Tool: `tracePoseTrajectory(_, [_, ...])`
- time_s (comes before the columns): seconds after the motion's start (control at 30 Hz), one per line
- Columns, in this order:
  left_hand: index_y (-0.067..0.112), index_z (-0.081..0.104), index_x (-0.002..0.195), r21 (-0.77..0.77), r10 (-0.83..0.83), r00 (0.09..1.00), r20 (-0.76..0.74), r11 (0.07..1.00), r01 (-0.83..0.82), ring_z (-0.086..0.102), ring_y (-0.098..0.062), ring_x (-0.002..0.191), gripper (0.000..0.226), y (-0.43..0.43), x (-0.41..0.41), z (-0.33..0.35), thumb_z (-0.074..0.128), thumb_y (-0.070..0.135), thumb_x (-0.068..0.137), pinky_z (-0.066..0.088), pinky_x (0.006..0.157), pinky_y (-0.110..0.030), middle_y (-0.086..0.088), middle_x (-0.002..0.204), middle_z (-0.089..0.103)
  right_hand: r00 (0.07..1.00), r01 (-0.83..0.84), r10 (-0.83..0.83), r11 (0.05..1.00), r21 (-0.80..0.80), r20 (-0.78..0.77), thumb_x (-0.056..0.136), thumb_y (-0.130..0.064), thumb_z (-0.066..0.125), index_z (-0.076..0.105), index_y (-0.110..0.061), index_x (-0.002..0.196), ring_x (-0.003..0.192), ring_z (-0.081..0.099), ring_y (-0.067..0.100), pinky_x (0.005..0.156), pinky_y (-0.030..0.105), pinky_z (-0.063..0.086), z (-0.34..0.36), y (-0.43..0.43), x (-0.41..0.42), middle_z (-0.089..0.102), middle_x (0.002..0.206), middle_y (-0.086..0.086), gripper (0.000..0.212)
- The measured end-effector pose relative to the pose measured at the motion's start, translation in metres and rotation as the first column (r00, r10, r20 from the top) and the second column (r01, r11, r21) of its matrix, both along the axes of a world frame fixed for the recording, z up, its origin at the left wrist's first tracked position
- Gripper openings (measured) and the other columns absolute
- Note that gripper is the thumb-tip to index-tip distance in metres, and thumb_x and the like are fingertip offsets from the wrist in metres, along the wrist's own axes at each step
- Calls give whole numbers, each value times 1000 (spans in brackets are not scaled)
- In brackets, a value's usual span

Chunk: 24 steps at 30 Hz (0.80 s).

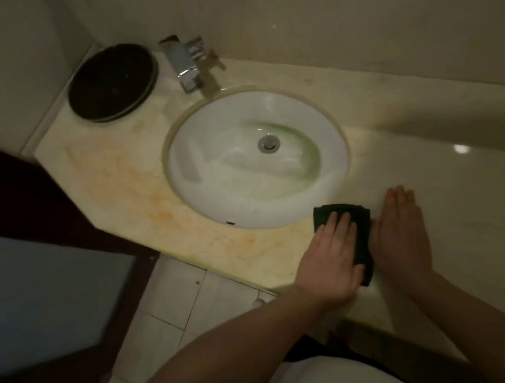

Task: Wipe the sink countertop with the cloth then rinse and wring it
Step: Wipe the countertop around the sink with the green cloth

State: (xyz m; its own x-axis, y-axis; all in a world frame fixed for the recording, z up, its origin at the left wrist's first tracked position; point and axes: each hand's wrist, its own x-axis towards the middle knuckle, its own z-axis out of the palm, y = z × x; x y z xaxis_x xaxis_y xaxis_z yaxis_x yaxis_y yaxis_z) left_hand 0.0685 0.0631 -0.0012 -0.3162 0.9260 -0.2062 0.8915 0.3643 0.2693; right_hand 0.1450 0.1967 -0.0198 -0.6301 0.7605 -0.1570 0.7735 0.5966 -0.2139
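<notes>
I see two bare forearms, with no sleeves reaching as far as the elbows. The left hand [329, 255] and right hand [400, 232] wear no gloves, rings, watch or bracelets that I can make out. A pale, whitish garment [336, 379] covers my torso at the bottom edge, dim and softly blurred.
</notes>
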Motion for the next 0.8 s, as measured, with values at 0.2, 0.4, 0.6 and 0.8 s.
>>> tracePoseTrajectory(0.2, [0,23,150,0,29,998,-47,1000,-29,8,-33,148,70,-79,-65,2,32,41,93,11,121,-44,-18,160,17,995,-105,105,994,-6,-3,91,-32,15,21,10,147,145,19,40,118,47,19,-2,-82,-63,21,155,27,70])
tracePoseTrajectory(0.4, [-3,5,149,-153,-75,966,-248,988,37,-5,-39,147,66,-172,-164,2,16,41,101,8,120,-51,-21,160,0,1000,-21,21,1000,-2,20,92,-31,20,18,4,150,148,12,36,120,45,10,-1,-167,-128,18,158,22,67])
tracePoseTrajectory(0.6, [0,6,152,-80,167,965,-202,979,-186,-2,-36,148,67,-234,-271,-7,18,38,99,7,121,-47,-20,161,-1,994,97,-99,995,32,53,92,-27,18,29,15,142,141,24,48,115,55,25,5,-190,-146,31,149,34,66])
tracePoseTrajectory(0.8, [1,12,152,26,22,997,76,999,-24,-2,-33,149,72,-184,-206,-8,38,36,94,10,120,-50,-18,161,4,987,6,-14,999,53,158,90,-28,6,31,10,144,145,16,44,118,52,14,-8,-218,-178,26,153,29,70])
